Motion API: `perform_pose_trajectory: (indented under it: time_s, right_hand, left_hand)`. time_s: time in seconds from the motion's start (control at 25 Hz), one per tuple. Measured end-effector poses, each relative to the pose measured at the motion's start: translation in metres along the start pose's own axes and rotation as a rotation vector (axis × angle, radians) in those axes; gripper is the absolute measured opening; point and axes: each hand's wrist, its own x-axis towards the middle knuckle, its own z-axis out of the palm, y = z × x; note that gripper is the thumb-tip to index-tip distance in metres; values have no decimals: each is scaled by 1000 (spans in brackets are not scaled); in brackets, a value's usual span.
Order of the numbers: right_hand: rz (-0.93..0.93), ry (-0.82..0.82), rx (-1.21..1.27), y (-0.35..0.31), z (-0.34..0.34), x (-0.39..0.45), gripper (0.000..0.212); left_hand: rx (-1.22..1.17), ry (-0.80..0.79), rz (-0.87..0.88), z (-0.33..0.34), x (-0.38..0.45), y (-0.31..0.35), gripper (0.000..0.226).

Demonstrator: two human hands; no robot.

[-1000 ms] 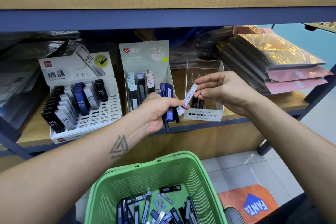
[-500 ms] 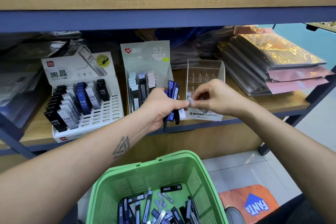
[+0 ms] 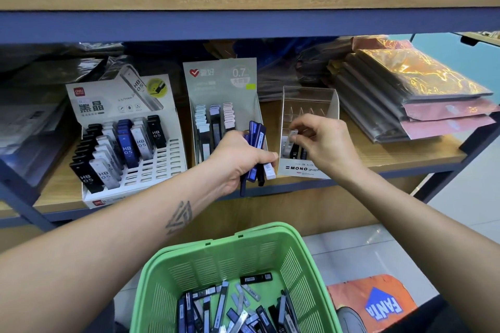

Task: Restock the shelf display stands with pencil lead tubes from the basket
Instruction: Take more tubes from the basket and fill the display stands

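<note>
Since half a second ago our right hand point(image 3: 323, 144) has left the bundle and gone up into the clear MONO stand point(image 3: 309, 130), taking a white lead tube point(image 3: 293, 134) with it. We pinch that tube near its top between thumb and fingertips, and it stands roughly upright inside the clear stand, above the few dark and pale tubes already lodged at the front. Whether its lower end touches the stand we cannot tell.

Just left of the MONO stand, our left hand point(image 3: 240, 159) is clenched round a bundle of tubes point(image 3: 255, 154): mostly dark blue, one black, one white at the outer edge, their ends sticking out above and below the fist.

Left of the MONO stand, behind the left hand, is the grey 0.7 stand point(image 3: 221, 89), with pale-capped tubes in rows. Further left again sits the white HB 0.5 stand point(image 3: 151, 167), with black, white and blue tubes filling its back and left slots and bare slots at the front right. Right of the MONO stand on the same shelf point(image 3: 405, 154) lies a stack of foil-wrapped packs point(image 3: 422, 89).

Below the MONO stand, nearest us, the green basket point(image 3: 238, 259) holds a loose heap of tubes.
</note>
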Motion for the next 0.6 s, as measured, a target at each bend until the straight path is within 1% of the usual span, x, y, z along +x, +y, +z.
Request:
perform_pose_trajectory:
  time_s: [0.12,0.24,0.36,0.48,0.56,0.6]
  right_hand:
    - [-85,-7,-111,4,11,-2,17]
    - [-111,-40,-159,9,21,-6,19]
    - [-145,-56,-250,7,27,-12,26]
    - [-160,-33,-346,0,25,-14,31]
    - [-157,-15,-310,-11,20,-12,23]
    - [-84,-32,-193,-20,15,-10,15]
  left_hand:
    - [2,-3,-2,-1,0,-1,43]
    - [7,-7,0,-2,1,-2,44]
    - [-1,-17,-7,-1,1,-3,44]
    - [-26,-24,-3,-1,2,-4,39]
    - [-38,6,9,0,3,-3,37]
    - [-42,29,15,0,4,-3,37]
